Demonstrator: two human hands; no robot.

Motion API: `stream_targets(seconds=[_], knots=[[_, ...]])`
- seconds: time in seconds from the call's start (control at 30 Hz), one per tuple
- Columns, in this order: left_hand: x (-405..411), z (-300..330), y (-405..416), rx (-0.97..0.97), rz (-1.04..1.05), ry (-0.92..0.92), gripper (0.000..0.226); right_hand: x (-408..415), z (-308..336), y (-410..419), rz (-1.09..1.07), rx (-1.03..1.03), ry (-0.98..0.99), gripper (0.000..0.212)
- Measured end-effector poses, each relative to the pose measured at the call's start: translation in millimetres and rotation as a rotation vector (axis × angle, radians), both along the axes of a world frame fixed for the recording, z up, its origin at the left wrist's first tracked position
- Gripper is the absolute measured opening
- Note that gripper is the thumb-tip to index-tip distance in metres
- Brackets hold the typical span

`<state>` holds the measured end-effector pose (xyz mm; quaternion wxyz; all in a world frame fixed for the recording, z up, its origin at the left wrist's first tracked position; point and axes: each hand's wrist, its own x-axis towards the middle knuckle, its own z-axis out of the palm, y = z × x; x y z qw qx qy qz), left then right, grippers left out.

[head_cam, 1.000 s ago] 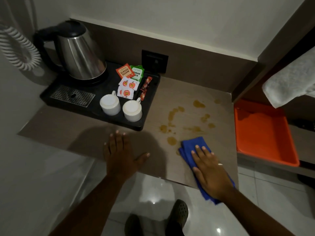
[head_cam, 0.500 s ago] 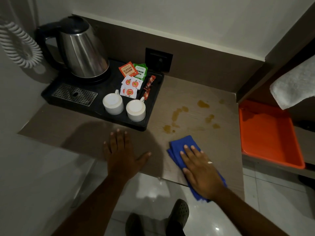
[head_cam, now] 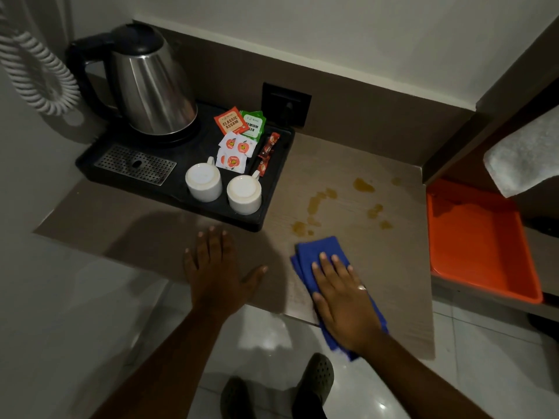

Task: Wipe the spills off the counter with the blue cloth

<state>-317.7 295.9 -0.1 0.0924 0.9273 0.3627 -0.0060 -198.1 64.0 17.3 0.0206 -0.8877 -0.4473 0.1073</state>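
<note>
A folded blue cloth (head_cam: 314,251) lies flat near the front edge of the brown counter (head_cam: 378,267). My right hand (head_cam: 341,297) presses down on it, fingers spread on top; part of the cloth hangs past the edge under my wrist. Several brown spills (head_cam: 363,185) dot the counter just beyond the cloth, the nearest spill (head_cam: 299,227) almost touching its far edge. My left hand (head_cam: 216,273) rests flat on the counter to the left, palm down, fingers apart, holding nothing.
A black tray (head_cam: 272,216) at the back left carries a steel kettle (head_cam: 151,89), two white cups (head_cam: 203,182) and tea sachets (head_cam: 231,122). An orange tray (head_cam: 481,243) sits on a lower shelf at right, a white towel (head_cam: 526,158) above it. A coiled cord (head_cam: 33,71) hangs at far left.
My right hand has slid the cloth leftward along the front of the counter, over the nearest spills, which no longer show. My left hand has stayed in place.
</note>
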Motion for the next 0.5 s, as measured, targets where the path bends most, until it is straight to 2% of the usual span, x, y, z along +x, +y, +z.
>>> stream_targets(seconds=[0.03,0.1,0.2,0.33,0.4,0.5], knots=[[0.1,0.8,0.5,-0.003,0.0,0.001,0.113,8.2,1.5,-21.5,0.06,0.002,-0.002,0.059],[0.1,1.0,1.7,-0.012,0.01,0.004,0.109,31.7,3.9,-58.6,-0.012,0.033,0.009,0.059],[0.2,0.2,2.3,-0.006,0.029,0.004,0.097,53.9,1.9,-64.4,-0.377,0.063,0.006,0.061],[2.2,-0.7,1.6,0.006,0.033,-0.007,0.085,35.5,0.6,18.9,-0.841,0.053,-0.005,0.062],[2.5,0.0,1.1,0.006,0.039,-0.014,0.082,7.5,-1.3,65.1,-0.756,0.075,0.02,0.061],[1.6,2.4,-0.1,0.013,0.037,-0.03,0.078,-41.6,-8.1,100.9,-0.341,0.105,0.04,0.059]])
